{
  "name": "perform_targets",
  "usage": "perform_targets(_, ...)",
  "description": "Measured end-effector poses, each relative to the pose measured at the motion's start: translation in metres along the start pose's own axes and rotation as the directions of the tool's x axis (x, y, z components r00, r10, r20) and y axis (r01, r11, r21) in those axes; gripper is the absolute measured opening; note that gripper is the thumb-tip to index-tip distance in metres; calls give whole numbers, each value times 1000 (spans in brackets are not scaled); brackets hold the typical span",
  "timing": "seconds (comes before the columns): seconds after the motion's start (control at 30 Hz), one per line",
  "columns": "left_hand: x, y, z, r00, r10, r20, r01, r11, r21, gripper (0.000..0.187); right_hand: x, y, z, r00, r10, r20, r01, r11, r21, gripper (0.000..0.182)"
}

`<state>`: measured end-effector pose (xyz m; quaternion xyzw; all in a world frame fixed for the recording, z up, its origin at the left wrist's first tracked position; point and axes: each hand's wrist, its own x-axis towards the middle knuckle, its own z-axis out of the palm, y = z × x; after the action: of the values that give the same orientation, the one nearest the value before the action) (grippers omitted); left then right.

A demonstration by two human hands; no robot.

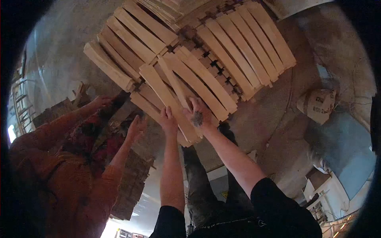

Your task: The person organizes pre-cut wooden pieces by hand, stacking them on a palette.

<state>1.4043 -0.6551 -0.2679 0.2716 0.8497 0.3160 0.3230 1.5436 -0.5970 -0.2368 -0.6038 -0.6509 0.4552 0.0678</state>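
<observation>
Here, hands [170, 121] on wooden slats [167, 99] — long, pale, narrow

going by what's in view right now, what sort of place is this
Probably a woodworking shop or timber yard building: pale wooden slats lie stacked in rows, a second, darker stack stands at left, and the floor looks bare and dusty.

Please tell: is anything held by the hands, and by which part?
The right hand seems to hold a narrow wooden slat by its near end; the left hand touches the neighbouring slat, grip unclear.
</observation>
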Motion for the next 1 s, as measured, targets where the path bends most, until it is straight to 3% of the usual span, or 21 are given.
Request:
perform_targets(0.1,-4,-7,-2,993,9,-117,-7,1000,20,31,3,1,7,998,59,27,-57,997,-60,44)
perform_targets(0.2,-13,1,-6,983,11,-184,-2,999,48,31,8,4,-9,972,197,126,-227,926,302,43)
perform_targets(0.3,-28,20,-10,972,-28,-232,61,989,137,31,12,54,-21,984,104,145,-153,914,375,42)
perform_targets(0.4,-42,48,-3,961,-118,-249,192,935,299,29,-4,76,-63,995,43,-89,5,881,474,47)
perform_targets(0.43,-45,55,-1,956,-152,-249,238,900,364,30,-10,86,-81,996,35,-82,9,872,489,47)
perform_targets(0.53,-43,31,27,973,-57,-225,156,881,447,40,-24,114,-139,994,105,-17,-84,872,482,48)
perform_targets(0.63,-40,35,56,942,72,-328,153,777,611,58,-31,147,-162,960,277,-27,-223,825,520,51)
perform_targets(0.7,-35,47,59,967,-84,-242,204,825,527,76,-30,152,-187,925,379,2,-314,764,564,53)
perform_targets(0.73,-31,54,59,969,-157,-189,231,843,485,86,-28,160,-194,935,355,-14,-296,802,519,53)
perform_targets(0.83,-27,54,56,976,-157,-149,217,691,689,80,-13,181,-213,953,288,-90,-243,910,336,54)
perform_targets(0.93,-28,53,47,970,-196,-146,244,809,535,67,11,167,-233,956,233,-181,-218,971,99,53)
perform_targets(1.0,-28,49,33,972,-227,-59,234,928,288,53,32,156,-242,961,197,-193,-201,980,-1,53)
